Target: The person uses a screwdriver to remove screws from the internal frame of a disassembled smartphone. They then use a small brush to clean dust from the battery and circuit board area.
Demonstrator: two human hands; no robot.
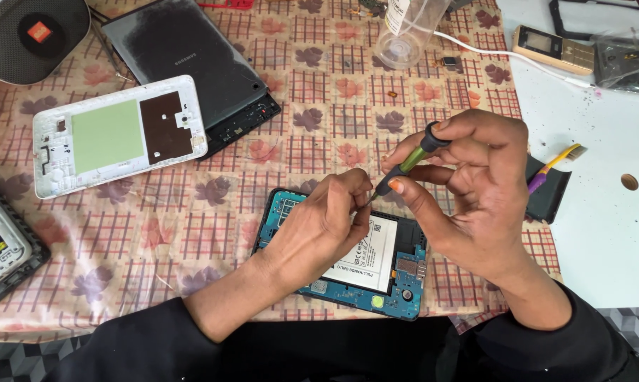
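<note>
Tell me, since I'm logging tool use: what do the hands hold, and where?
Right hand pinches a green-black screwdriver by its handle; left hand fingers its tip.

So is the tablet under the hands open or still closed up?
Open. The tablet lies with its back cover off: blue circuit board and white battery are exposed beneath the left hand.

A phone and tablet repair bench: an opened tablet (348, 262), a white back cover (118, 134), loose parts and a screwdriver (408, 164) crowd the cloth-covered table (192, 233).
</note>
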